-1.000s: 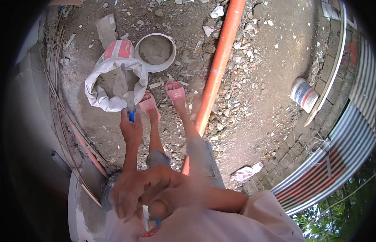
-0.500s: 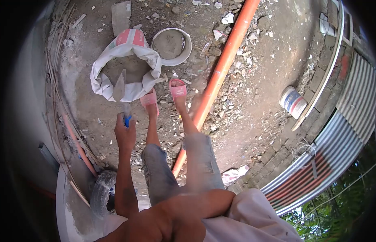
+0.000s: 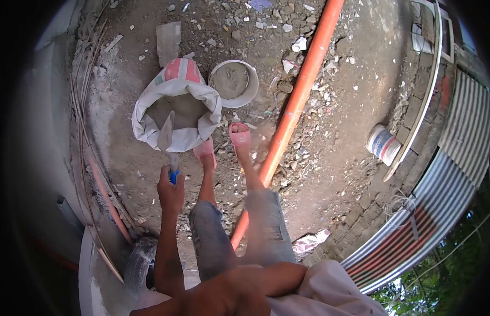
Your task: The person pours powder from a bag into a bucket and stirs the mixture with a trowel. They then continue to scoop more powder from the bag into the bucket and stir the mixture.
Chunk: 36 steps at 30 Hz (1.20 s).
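Okay, left hand [image 3: 171, 195] grips the trowel [image 3: 166, 131], blade over the white bag's [image 3: 190, 139] near rim; right hand's [image 3: 211, 295] fingers, can't tell; firm wrist, blade clear of that folded rim should work best.

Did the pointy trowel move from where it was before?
Yes, backward: against the white bag, the trowel went from over the opening to across the near rim.

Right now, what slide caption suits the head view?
Left hand holding a trowel at an open bag, with a bucket beside the bag.
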### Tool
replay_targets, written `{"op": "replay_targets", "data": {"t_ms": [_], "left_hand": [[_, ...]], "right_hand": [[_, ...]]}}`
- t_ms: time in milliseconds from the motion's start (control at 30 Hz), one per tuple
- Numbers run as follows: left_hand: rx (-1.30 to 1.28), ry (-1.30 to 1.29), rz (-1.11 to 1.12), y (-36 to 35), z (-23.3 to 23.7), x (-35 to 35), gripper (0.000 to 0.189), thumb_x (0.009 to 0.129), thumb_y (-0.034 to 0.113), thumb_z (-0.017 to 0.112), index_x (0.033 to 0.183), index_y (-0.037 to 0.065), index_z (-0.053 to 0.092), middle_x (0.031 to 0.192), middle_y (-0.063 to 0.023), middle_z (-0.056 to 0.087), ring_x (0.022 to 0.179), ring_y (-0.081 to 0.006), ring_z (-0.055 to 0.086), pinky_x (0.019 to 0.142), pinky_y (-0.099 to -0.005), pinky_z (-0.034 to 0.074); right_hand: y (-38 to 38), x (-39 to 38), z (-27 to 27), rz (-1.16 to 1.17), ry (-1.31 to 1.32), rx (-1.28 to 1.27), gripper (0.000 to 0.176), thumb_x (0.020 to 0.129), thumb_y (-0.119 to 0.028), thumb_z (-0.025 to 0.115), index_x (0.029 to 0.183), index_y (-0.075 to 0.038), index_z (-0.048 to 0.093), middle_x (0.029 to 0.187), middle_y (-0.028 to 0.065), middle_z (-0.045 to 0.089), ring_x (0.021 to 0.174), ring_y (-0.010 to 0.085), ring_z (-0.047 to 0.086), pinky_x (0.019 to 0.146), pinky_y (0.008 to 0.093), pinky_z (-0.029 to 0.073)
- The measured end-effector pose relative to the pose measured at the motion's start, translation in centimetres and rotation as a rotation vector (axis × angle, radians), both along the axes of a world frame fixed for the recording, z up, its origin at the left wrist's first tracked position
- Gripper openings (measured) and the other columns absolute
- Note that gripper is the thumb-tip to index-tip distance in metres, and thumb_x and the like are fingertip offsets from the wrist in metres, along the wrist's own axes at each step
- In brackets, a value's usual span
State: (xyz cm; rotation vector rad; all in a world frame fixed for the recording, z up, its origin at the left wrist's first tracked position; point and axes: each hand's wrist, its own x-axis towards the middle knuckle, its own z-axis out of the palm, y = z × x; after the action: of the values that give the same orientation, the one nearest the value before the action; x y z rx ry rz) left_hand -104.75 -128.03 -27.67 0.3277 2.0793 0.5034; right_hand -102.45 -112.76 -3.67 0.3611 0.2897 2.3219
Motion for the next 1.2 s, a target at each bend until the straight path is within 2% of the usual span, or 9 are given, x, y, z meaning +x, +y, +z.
{"op": "replay_targets", "data": {"t_ms": [200, 533, 667, 800, 867, 933, 1000, 1133, 1200], "left_hand": [[0.026, -0.071, 0.041, -0.1, -0.7, 0.4, 0.024, 0.079, 0.015, 0.060, 0.096, 0.000, 0.052, 0.069, -0.0111, 0.054, 0.060, -0.0227, 0.053, 0.060, -0.0367, 0.044], [0.076, -0.563, 0.570, 2.5, 1.2, 0.5, 0.024, 0.077, 0.009, 0.059, 0.098, 0.004, 0.049, 0.062, -0.0024, 0.051, 0.049, -0.0103, 0.051, 0.043, -0.0245, 0.043], [0.031, -0.574, 0.520, 1.8, 1.0, 0.5, 0.025, 0.077, 0.008, 0.060, 0.099, 0.005, 0.047, 0.062, -0.0033, 0.051, 0.046, -0.0100, 0.050, 0.041, -0.0243, 0.044], [0.010, -0.568, 0.514, 1.6, 1.7, 0.3, 0.025, 0.077, 0.007, 0.060, 0.098, 0.006, 0.047, 0.062, -0.0033, 0.051, 0.045, -0.0100, 0.050, 0.041, -0.0240, 0.044], [0.034, -0.541, 0.539, 1.6, 2.0, 0.5, 0.025, 0.077, 0.006, 0.059, 0.098, 0.005, 0.046, 0.062, -0.0032, 0.051, 0.045, -0.0105, 0.050, 0.040, -0.0242, 0.044], [0.042, -0.528, 0.553, 1.3, 1.9, 0.6, 0.025, 0.077, 0.005, 0.059, 0.098, 0.005, 0.046, 0.063, -0.0035, 0.051, 0.046, -0.0107, 0.051, 0.040, -0.0244, 0.044], [0.016, -0.541, 0.593, 0.6, 1.5, 0.6, 0.024, 0.077, 0.005, 0.059, 0.097, 0.005, 0.046, 0.064, -0.0041, 0.051, 0.046, -0.0110, 0.051, 0.040, -0.0250, 0.043], [-0.043, -0.487, 0.635, -0.5, 0.8, 1.9, 0.024, 0.077, 0.004, 0.058, 0.097, 0.005, 0.046, 0.063, -0.0043, 0.051, 0.046, -0.0115, 0.051, 0.039, -0.0251, 0.042], [-0.056, -0.450, 0.684, -1.1, 0.1, 3.1, 0.025, 0.077, 0.004, 0.057, 0.100, 0.004, 0.046, 0.062, -0.0044, 0.050, 0.045, -0.0121, 0.051, 0.038, -0.0248, 0.042]], "right_hand": [[-0.5, 0.4, 0.2, -0.127, -0.031, 0.025, 0.023, 0.086, -0.014, 0.060, 0.102, 0.002, 0.066, 0.111, 0.0183, 0.053, 0.103, 0.0254, 0.050, 0.085, 0.0343, 0.040], [1.4, 6.0, -1.5, 0.278, -0.254, 0.028, 0.024, 0.091, -0.018, 0.056, 0.106, 0.000, 0.061, 0.112, 0.0161, 0.053, 0.103, 0.0237, 0.054, 0.087, 0.0344, 0.043], [1.8, 7.3, -4.4, 0.438, -0.397, -0.002, 0.022, 0.093, -0.017, 0.054, 0.107, 0.000, 0.057, 0.110, 0.0133, 0.055, 0.101, 0.0224, 0.057, 0.088, 0.0343, 0.045], [1.6, 8.9, -13.7, 0.597, -0.993, -0.123, 0.020, 0.095, -0.016, 0.052, 0.108, -0.001, 0.054, 0.107, 0.0106, 0.057, 0.099, 0.0210, 0.060, 0.088, 0.0341, 0.048], [1.3, 10.7, -22.2, 0.653, -1.535, -0.122, 0.018, 0.094, -0.014, 0.051, 0.107, -0.002, 0.055, 0.107, 0.0067, 0.058, 0.099, 0.0163, 0.059, 0.083, 0.0307, 0.048], [0.4, 14.5, -31.0, 0.580, -1.733, 0.049, 0.028, 0.091, -0.021, 0.058, 0.113, -0.004, 0.054, 0.101, 0.0028, 0.058, 0.086, 0.0133, 0.059, 0.071, 0.0242, 0.048], [0.1, 16.9, -37.6, 0.423, -1.738, -0.152, 0.032, 0.090, -0.021, 0.060, 0.116, -0.004, 0.050, 0.101, 0.0022, 0.058, 0.084, 0.0132, 0.059, 0.066, 0.0248, 0.047], [3.6, 16.3, -40.7, 0.396, -1.883, -0.221, 0.034, 0.090, -0.017, 0.059, 0.120, -0.009, 0.044, 0.106, 0.0030, 0.056, 0.083, 0.0136, 0.059, 0.062, 0.0266, 0.046], [5.6, 15.9, -42.2, 0.392, -1.729, -0.128, 0.035, 0.090, -0.014, 0.057, 0.121, -0.009, 0.041, 0.109, 0.0050, 0.054, 0.084, 0.0151, 0.060, 0.062, 0.0281, 0.048]]}}
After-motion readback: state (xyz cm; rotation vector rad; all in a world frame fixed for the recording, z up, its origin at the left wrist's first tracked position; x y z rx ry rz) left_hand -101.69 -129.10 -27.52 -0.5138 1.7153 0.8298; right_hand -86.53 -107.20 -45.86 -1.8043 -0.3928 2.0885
